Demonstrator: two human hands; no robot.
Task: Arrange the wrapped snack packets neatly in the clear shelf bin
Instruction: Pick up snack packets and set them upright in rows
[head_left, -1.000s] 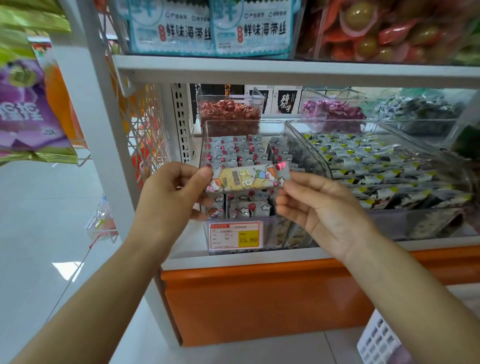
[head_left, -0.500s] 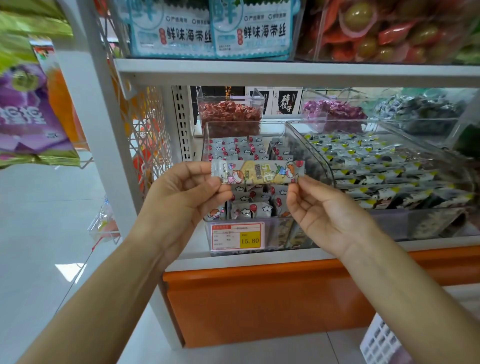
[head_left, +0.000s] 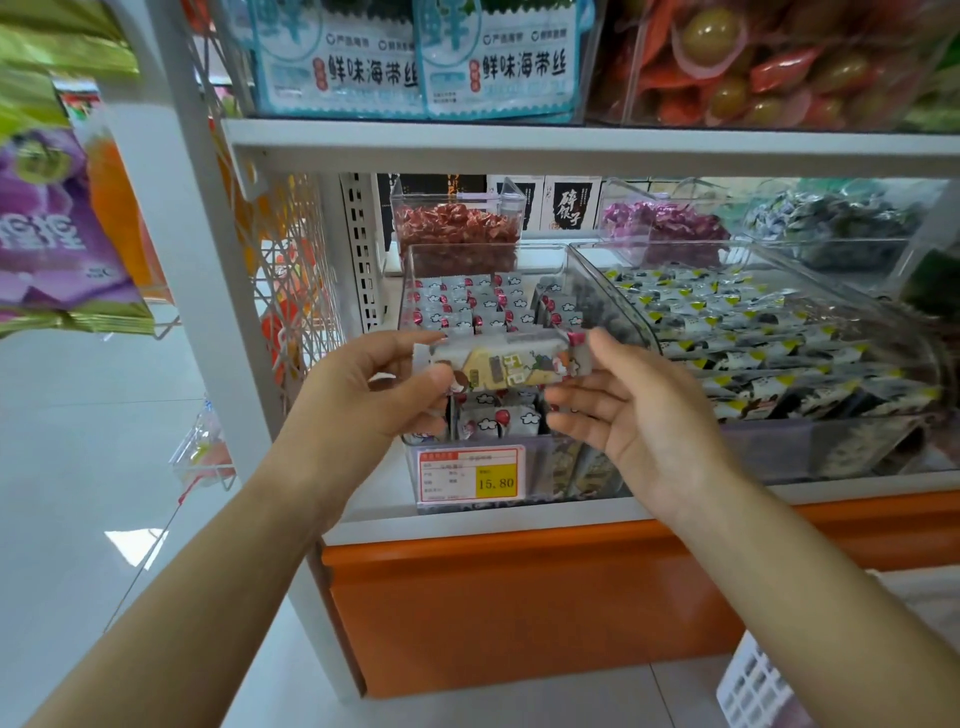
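Note:
I hold one wrapped snack packet (head_left: 506, 364), silver with a yellow cartoon print, level in front of the clear shelf bin (head_left: 545, 470). My left hand (head_left: 374, 397) pinches its left end between thumb and fingers. My right hand (head_left: 641, 418) pinches its right end, thumb on top and fingers underneath. Inside the bin, rows of the same silver packets (head_left: 467, 306) with red and white marks stand packed side by side. The held packet and my fingers hide the bin's middle rows.
A price tag reading 15.80 (head_left: 470, 474) is fixed to the bin's front. A wider clear bin of black-and-yellow packets (head_left: 769, 338) sits to the right, with bins of red candies (head_left: 457, 228) and purple candies (head_left: 660, 221) behind. The upper shelf edge (head_left: 571, 143) hangs close above. A white basket (head_left: 753, 686) stands at lower right.
The packet rose and levelled out between my hands, then dropped slightly and its printed face turned more toward me. Both hands kept their hold on its ends.

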